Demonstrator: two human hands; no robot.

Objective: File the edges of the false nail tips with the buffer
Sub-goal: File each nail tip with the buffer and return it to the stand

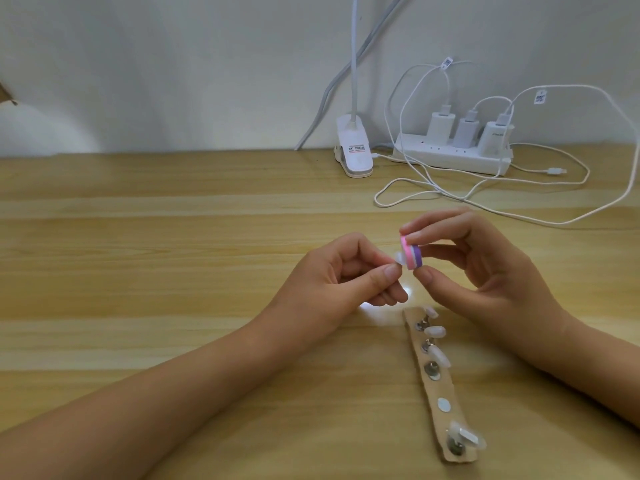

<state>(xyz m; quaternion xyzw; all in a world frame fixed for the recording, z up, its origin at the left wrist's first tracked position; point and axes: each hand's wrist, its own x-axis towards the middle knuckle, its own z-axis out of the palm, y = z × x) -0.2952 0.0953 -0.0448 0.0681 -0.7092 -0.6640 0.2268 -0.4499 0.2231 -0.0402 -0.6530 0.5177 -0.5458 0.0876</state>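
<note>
My left hand (pixel 341 273) pinches a small clear false nail tip (pixel 504 260) between thumb and forefinger above the wooden table. My right hand (pixel 485 268) grips a little buffer block (pixel 516 256) with pink, white and purple layers, held between fingertips and thumb. The block's pink side touches the nail tip. Below the hands lies a cardboard strip (pixel 434 386) with metal studs and several more clear nail tips (pixel 440 355) stuck along it.
A white power strip (pixel 453 157) with three chargers stands at the back right, its white cables (pixel 450 195) looping over the table. A white clip lamp base (pixel 112 154) stands beside it at the wall.
</note>
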